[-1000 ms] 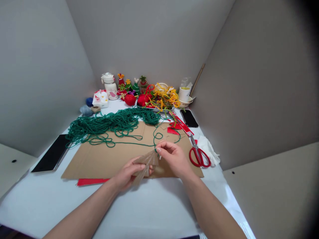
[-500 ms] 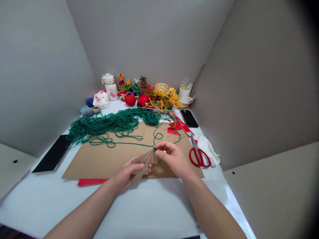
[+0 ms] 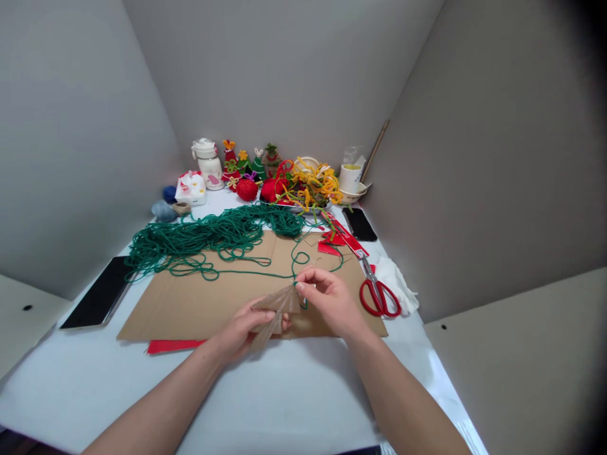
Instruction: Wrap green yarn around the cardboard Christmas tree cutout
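Observation:
My left hand (image 3: 241, 328) is closed around a brown folded cardboard piece (image 3: 281, 299) with a triangular shape and shiny, tape-like strips. Its narrow tip points up and to the right, with a bit of green yarn wound on it. At that tip, my right hand (image 3: 329, 299) pinches with thumb and forefinger on the green yarn. A loose strand hangs just below my right fingers. Behind my hands, a tangled heap of green yarn (image 3: 203, 240) lies across the back of a flat cardboard sheet (image 3: 190, 303), and one strand runs from it toward my right hand.
Red-handled scissors (image 3: 379, 298) lie at the right, near a white tissue (image 3: 397, 287) and a phone (image 3: 359, 224). A black tablet (image 3: 97, 294) rests at the left. Along the back stand a white bottle (image 3: 209, 165), yarn ornaments, a yellow yarn pile (image 3: 317, 186) and a cup (image 3: 350, 179).
My right fingers have shifted slightly at the tip and now cover more of the green yarn there. My left hand and the cardboard piece stay almost still.

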`<state>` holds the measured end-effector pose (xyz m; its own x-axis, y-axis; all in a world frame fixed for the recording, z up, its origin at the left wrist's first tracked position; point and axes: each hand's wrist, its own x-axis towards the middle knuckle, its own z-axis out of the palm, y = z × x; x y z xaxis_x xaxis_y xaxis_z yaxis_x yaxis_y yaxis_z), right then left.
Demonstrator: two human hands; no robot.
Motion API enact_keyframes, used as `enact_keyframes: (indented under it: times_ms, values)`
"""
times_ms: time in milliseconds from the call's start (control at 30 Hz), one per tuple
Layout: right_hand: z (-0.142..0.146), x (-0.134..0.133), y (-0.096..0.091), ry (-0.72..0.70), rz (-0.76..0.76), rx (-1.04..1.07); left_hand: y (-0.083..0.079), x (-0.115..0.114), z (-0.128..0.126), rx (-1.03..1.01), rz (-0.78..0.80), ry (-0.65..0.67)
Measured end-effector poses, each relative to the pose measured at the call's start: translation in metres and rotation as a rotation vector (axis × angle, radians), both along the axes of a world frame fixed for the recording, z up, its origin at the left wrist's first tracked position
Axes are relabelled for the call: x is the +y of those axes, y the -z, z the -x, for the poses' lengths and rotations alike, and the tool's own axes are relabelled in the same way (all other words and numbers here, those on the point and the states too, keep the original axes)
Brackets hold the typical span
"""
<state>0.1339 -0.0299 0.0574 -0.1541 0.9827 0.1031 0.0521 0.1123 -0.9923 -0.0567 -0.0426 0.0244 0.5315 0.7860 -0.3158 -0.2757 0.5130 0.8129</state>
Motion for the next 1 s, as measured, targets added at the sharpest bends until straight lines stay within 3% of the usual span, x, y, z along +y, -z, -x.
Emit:
enact_keyframes:
  times_ms: [333, 500, 767, 1000]
  values:
    - [-0.001, -0.002, -0.011, -0.067, -0.074, -0.065, 0.004, 0.001, 0.0, -0.041, 0.005, -0.023]
    - [-0.002, 0.0, -0.004, 0.032, -0.064, -0.04, 0.008, 0.001, 0.0, -0.06, 0.007, -0.007]
    - [0.0, 0.0, -0.004, -0.01, -0.051, -0.079, 0.004, 0.0, -0.002, -0.037, 0.011, 0.014]
    - [-0.01, 0.001, -0.011, -0.061, -0.018, -0.048, 0.01, 0.001, 0.003, -0.202, 0.071, 0.071]
